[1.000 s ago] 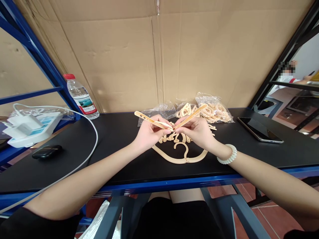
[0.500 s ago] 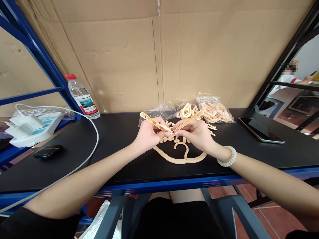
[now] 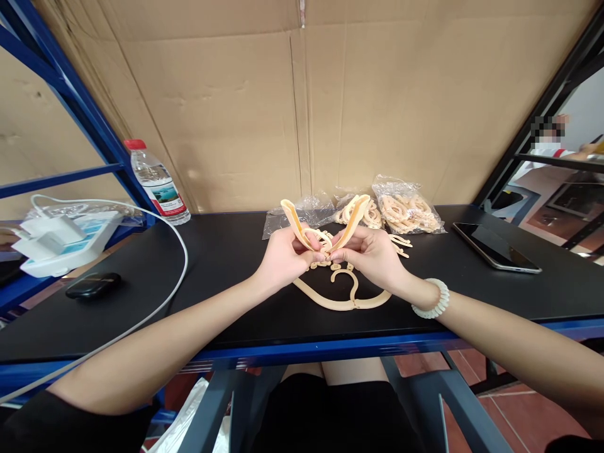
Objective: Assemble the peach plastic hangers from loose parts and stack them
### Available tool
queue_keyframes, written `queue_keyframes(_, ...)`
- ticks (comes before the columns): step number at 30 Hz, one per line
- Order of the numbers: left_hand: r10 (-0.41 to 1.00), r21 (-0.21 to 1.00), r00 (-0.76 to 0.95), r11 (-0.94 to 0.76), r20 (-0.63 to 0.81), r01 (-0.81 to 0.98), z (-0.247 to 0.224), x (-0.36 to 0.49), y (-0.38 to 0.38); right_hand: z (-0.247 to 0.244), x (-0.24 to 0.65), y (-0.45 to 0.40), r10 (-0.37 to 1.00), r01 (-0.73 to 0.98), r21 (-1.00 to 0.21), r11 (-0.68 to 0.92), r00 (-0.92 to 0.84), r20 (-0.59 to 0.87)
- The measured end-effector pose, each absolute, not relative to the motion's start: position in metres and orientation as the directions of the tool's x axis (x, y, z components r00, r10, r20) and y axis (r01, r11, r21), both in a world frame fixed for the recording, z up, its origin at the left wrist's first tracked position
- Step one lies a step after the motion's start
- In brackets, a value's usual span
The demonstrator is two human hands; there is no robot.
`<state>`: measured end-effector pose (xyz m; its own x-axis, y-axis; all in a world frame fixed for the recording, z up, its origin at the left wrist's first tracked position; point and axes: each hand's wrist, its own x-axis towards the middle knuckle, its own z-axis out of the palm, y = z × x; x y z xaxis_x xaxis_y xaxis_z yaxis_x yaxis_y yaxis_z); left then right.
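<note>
left hand [image 3: 282, 257] pinches a cream curved plastic arm [image 3: 293, 219]; right hand [image 3: 381, 257] pinches a matching cream plastic arm [image 3: 355, 219]. inner ends between hands, join unclear; best keep them aligned, pressure even.

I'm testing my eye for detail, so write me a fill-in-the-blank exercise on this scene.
The water bottle has a ____ cap.
The bracelet circles the ____ wrist.
The smartphone lies on a ____ tabletop.
The left hand and right hand hold hanger arms pointing ____.
Missing words: red; right; black; upward.
</note>
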<state>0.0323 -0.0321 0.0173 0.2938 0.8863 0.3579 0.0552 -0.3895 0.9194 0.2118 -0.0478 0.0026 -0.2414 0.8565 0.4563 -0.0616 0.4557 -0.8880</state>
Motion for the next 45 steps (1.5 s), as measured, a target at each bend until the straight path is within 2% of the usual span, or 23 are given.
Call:
queue_keyframes(15,0.901,0.937,0.271,-0.350,0.340,-0.013,0.015,0.035,-0.037,0.003,0.215,-0.042,0.883,-0.106,-0.900,0.423,-0.172,0.436)
queue_keyframes(21,0.894,0.937,0.290,-0.349,0.341,-0.025,0.017,0.036,-0.040,0.003,0.215,-0.042,0.921,-0.077,-0.935,0.345,-0.165,0.353)
queue_keyframes(27,0.917,0.973,0.328,-0.226,0.227,-0.042,0.019,0.034,-0.036,0.010,0.227,-0.033,0.955,-0.047,-0.984,0.173,-0.238,0.179)
queue_keyframes(33,0.948,0.996,0.310,-0.081,0.067,0.034,0.027,0.036,-0.041,0.029,0.256,-0.027,0.953,-0.192,-0.949,0.250,-0.122,0.276)
queue_keyframes(37,0.970,0.999,0.243,-0.005,0.017,-0.052,0.031,0.028,-0.044,0.028,0.274,-0.035,0.967,-0.151,-0.963,0.221,-0.090,0.237)
queue_keyframes(41,0.977,0.991,0.209,0.063,-0.038,-0.114,0.025,0.006,-0.051,0.015,0.290,-0.054,0.976,-0.120,-0.981,0.149,-0.144,0.166)
queue_keyframes(45,0.971,0.998,0.238,0.026,-0.038,0.054,0.015,-0.013,-0.060,0.001,0.301,-0.071,0.971,-0.085,-0.996,0.039,-0.233,0.058)
